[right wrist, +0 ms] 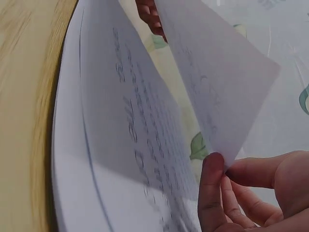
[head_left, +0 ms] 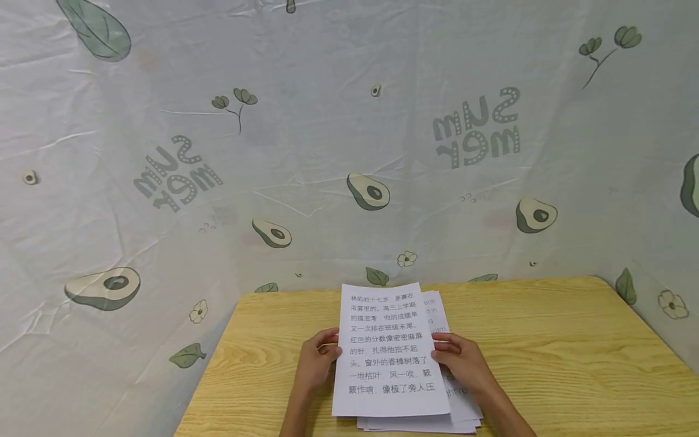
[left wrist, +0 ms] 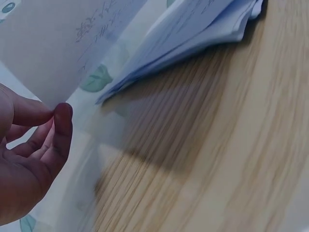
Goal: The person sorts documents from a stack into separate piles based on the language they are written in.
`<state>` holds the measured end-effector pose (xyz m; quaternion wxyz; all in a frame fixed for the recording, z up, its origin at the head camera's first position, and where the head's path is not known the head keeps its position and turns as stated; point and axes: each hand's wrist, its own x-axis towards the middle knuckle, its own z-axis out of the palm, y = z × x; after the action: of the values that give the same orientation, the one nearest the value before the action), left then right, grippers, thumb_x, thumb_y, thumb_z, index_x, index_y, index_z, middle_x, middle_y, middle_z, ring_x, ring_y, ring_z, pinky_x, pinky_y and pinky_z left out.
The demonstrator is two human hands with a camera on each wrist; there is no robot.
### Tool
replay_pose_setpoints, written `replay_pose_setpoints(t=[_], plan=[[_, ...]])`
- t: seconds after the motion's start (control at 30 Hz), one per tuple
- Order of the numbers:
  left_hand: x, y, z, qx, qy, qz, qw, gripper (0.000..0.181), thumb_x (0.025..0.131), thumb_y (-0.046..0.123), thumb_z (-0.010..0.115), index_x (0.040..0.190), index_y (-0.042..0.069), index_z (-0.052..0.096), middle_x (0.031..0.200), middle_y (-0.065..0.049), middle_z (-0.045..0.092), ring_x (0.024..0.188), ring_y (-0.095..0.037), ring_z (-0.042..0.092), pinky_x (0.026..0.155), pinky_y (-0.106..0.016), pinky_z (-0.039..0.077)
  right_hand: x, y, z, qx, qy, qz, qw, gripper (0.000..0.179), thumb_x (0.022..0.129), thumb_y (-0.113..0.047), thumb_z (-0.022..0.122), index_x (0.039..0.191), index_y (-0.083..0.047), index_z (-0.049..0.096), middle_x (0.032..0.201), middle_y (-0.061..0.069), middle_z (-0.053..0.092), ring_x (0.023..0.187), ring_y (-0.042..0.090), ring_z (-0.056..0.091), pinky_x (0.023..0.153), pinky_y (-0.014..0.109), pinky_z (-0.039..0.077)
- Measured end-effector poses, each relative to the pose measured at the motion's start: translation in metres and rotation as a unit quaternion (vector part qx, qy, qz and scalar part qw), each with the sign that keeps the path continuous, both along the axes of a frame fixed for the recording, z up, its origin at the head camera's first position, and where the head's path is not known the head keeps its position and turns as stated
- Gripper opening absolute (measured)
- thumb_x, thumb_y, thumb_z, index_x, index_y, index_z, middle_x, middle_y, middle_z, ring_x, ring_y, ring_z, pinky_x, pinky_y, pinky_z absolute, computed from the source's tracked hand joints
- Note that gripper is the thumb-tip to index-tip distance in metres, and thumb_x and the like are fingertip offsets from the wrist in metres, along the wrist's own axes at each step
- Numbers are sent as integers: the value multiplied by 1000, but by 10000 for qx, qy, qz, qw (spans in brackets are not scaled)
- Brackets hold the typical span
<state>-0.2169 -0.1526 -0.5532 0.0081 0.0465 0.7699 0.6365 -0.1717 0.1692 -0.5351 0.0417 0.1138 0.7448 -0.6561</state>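
Head view: white rectangular printed-paper sheet is pinched at opposite edges by left hand and right hand, probably for flatness, above white printed-paper stack.

Soft light; shadow across tabletop; wrist-view print blurred.

The sheet and stack look matt paper, the table grained wood, the backdrop creased, slightly glossy

Pale avocado-print cloth behind a wood-grain table
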Motion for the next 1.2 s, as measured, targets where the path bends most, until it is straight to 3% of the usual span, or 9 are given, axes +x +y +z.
replay_pose_setpoints(t=[0.2, 0.53, 0.8, 1.2], plan=[[2, -23, 0, -41, 2, 63, 10000, 43, 97, -10, 65, 140, -11, 62, 125, -28, 66, 103, -27, 73, 83, -22, 62, -3, -22, -1, -30, 15, 65, 10000, 43, 98, 0, 69, 140, 6, 63, 122, 20, 71, 98, 21, 72, 80, 32, 63], [4, -54, -3, -286, -117, 493, 9983, 45, 96, -10, 65, 140, -10, 63, 127, -28, 66, 102, -26, 72, 82, -21, 60, -9, -58, -8, -181, 246, 185, 9994, 44, 94, 1, 71, 137, 8, 64, 116, 21, 72, 93, 21, 73, 78, 33, 64], [3, -75, -3, -426, -171, 624, 9970, 45, 96, -9, 64, 141, -7, 64, 128, -26, 65, 111, -30, 72, 83, -20, 59, -11, -79, -8, 20, 276, 264, 9993, 45, 92, -2, 75, 135, 6, 66, 113, 17, 74, 90, 18, 74, 76, 33, 64], [3, -108, -3, -758, -253, 939, 9924, 44, 96, -9, 65, 140, -6, 65, 128, -26, 69, 109, -29, 73, 80, -18, 57, -15, -110, -9, -64, 394, 625, 9972, 47, 91, -4, 75, 137, 5, 66, 114, 17, 75, 93, 18, 75, 76, 32, 65]])
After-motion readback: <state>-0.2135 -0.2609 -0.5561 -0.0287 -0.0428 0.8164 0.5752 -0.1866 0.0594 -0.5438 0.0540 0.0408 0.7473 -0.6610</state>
